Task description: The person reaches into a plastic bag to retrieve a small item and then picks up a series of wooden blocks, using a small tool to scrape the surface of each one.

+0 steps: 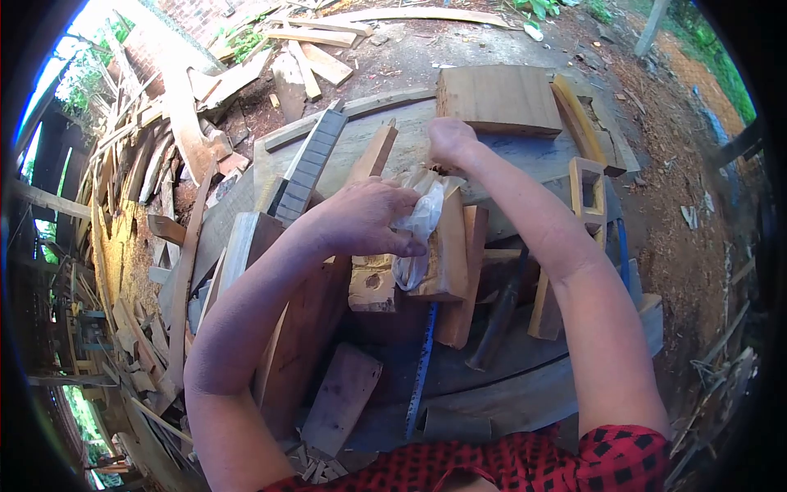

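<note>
The left hand [373,217] is on a crumpled clear plastic bag [424,215], its thumb and fingers partly apart around the near side. The right hand [451,143] is closed into a fist just beyond the bag's far end; whether it is clamped on anything cannot be told. The bag lies over wooden blocks in the middle of the cluttered work surface [398,135], draping between a thick block [447,254] on its right and a block with a round hollow [373,287] on its left.

Right of the thick block is a narrow board [469,283], then a dark rod-like tool [496,328]. A blue strip [420,369] runs toward the near side, with a loose block [343,398] to its left. A large block [500,98] sits beyond the right hand, beside a curved wooden piece [578,123]. Scrap wood [156,164] is heaped at far left.
</note>
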### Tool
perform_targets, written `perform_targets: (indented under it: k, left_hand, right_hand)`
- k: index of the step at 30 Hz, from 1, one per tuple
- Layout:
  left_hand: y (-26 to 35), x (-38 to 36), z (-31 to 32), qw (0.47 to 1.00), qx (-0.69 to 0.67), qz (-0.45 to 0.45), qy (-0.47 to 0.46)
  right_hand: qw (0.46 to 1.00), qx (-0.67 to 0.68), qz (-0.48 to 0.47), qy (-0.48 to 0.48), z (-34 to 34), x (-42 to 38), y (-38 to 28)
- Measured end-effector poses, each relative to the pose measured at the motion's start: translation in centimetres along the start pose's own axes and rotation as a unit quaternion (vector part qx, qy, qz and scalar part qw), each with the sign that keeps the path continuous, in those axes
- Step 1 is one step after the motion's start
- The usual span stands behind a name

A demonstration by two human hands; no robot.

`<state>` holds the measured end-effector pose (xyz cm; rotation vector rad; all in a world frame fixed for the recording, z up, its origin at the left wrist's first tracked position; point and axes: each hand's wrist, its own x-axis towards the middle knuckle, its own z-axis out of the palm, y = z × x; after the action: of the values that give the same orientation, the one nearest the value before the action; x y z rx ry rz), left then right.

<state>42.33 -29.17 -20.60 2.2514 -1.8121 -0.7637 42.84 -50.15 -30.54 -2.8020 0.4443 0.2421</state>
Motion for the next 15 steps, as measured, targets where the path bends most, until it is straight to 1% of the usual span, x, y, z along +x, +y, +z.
perform_targets:
  k: [1, 3, 4, 5, 6, 7, 8, 9, 10, 12, 13, 15]
  left_hand:
    - [0.4, -0.1, -0.5, 1.0, -0.005, -0.006, -0.018]
    - [0.8, -0.1, -1.3, 0.999, -0.011, -0.01, -0.035]
    - [0.7, -0.1, -1.7, 0.996, -0.043, -0.044, -0.062]
    - [0.5, 0.1, -2.0, 0.99, -0.074, -0.077, -0.088]
    - [-0.2, 0.8, -2.0, 0.991, -0.073, -0.075, -0.089]
    - [-1.1, 1.6, -1.8, 0.988, -0.119, -0.08, -0.054]
    - [-2.0, 2.2, -1.5, 0.982, -0.165, -0.086, -0.018]
    - [-1.1, 2.6, -1.9, 0.969, -0.196, -0.138, 0.061]
    - [-0.9, 3.4, -2.0, 0.969, -0.196, -0.139, 0.061]
    - [-1.3, 5.5, -2.3, 0.97, -0.135, -0.182, 0.087]
    - [-1.7, 6.3, -1.8, 0.97, -0.134, -0.182, 0.087]
    - [-2.7, 8.1, -0.4, 0.993, -0.002, -0.106, 0.045]
  right_hand:
    - [1.0, 0.001, 0.001, 0.0, 0.7, 0.8, 1.3]
    - [0.992, 0.121, -0.043, 0.019, 1.2, 1.7, 3.1]
    - [0.992, 0.121, -0.042, 0.018, 1.1, 1.3, 3.5]
    - [0.962, 0.273, -0.009, -0.022, 0.9, 0.9, 4.2]
    - [0.906, 0.418, 0.024, -0.06, 0.1, -0.1, 4.3]
    - [0.878, 0.471, 0.02, -0.08, -0.3, -0.7, 4.6]
    - [0.879, 0.471, 0.021, -0.079, -0.4, -1.1, 4.6]
    - [0.861, 0.499, 0.025, -0.097, -0.4, -1.3, 4.4]
    - [0.841, 0.528, 0.029, -0.114, -0.3, -1.4, 4.3]
    - [0.842, 0.527, 0.022, -0.109, 0.1, -1.6, 3.8]
    - [0.844, 0.526, 0.014, -0.104, 0.3, -1.5, 3.6]
    - [0.844, 0.526, 0.019, -0.103, 0.6, -1.4, 3.6]
